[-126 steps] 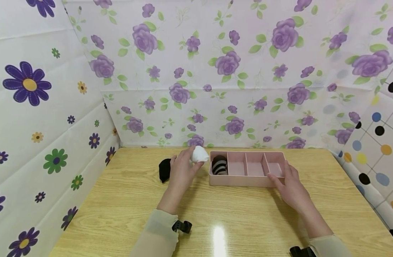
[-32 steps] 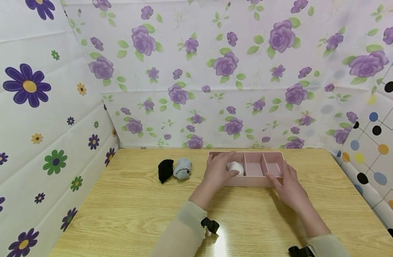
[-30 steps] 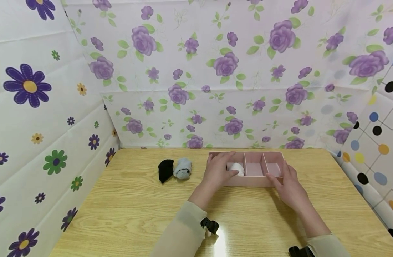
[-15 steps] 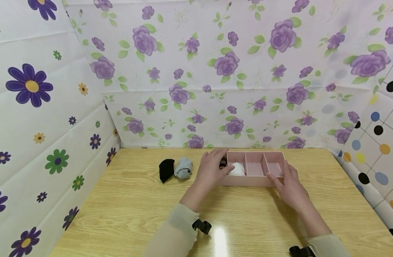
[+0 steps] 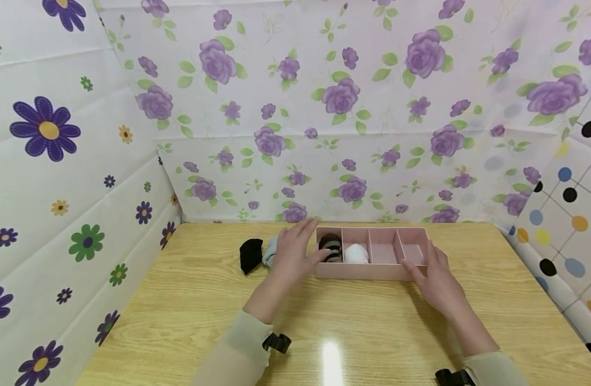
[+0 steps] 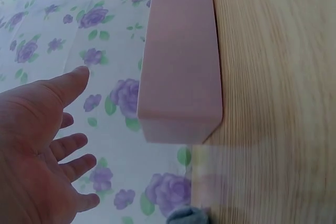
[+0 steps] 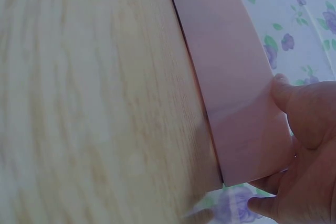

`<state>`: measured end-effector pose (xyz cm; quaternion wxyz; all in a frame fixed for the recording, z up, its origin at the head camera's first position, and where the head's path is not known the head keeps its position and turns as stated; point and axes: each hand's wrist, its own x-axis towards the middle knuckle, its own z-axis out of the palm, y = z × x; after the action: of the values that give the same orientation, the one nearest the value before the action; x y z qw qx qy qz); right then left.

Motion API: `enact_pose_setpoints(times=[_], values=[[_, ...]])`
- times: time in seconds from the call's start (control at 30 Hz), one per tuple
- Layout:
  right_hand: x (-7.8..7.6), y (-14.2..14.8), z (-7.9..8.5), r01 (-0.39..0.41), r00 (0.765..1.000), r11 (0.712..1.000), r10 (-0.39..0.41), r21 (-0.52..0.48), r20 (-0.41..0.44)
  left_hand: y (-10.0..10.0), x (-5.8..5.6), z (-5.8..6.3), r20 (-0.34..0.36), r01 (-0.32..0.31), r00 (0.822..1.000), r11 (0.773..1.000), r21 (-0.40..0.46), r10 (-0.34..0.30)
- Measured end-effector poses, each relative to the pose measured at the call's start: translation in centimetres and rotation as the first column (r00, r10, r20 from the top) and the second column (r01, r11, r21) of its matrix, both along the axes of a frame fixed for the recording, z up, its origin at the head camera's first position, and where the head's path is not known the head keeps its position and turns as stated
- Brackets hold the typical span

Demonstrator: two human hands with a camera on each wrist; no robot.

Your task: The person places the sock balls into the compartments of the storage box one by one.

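Observation:
A pink box with a row of compartments stands on the table. A striped balled sock fills its leftmost compartment, and a white balled sock lies in the one beside it. My right hand grips the box's right end, thumb at the front wall and fingers round the side, as the right wrist view also shows. My left hand hovers left of the box with fingers spread and nothing held. It partly hides a grey balled sock. Left of that lies a black balled sock.
The wooden table runs back to a flowered cloth wall. Patterned cloths also hang at the left and right sides. Two compartments at the box's right hold nothing visible.
My left hand carried the white sock into the second compartment, let it go, and has moved back left toward the grey sock. My right hand has stayed on the box.

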<state>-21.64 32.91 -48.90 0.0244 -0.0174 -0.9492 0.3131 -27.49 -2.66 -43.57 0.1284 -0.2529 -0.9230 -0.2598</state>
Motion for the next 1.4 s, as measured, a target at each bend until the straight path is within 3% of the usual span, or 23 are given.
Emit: enact_pose_setpoints(times=[0.37,0.73,0.93,1.2,1.4], values=[[0.0,0.0,0.1,0.003,1.000,1.000,-0.003,-0.004,-0.001,-4.2,-0.1,-0.3,-0.025,-0.096,0.995,0.995,-0.029,0.095],[-0.1,0.0,-0.1,0.007,1.000,1.000,-0.007,0.000,0.000,-7.4,-0.5,-1.3,-0.003,-0.135,0.991,0.990,-0.043,0.135],[0.0,0.0,0.0,0.004,1.000,1.000,-0.004,-0.004,0.004,-8.8,-0.7,-2.5,0.051,-0.138,0.989,0.990,-0.028,0.139],[0.0,0.0,0.1,0.001,1.000,1.000,-0.001,-0.005,-0.001,-10.2,-1.1,-4.0,0.126,-0.159,0.978,0.984,-0.083,0.168],[0.0,0.0,0.1,0.001,1.000,1.000,-0.001,-0.002,-0.003,-10.8,-1.6,-4.5,0.160,-0.153,0.972,0.982,-0.111,0.170]])
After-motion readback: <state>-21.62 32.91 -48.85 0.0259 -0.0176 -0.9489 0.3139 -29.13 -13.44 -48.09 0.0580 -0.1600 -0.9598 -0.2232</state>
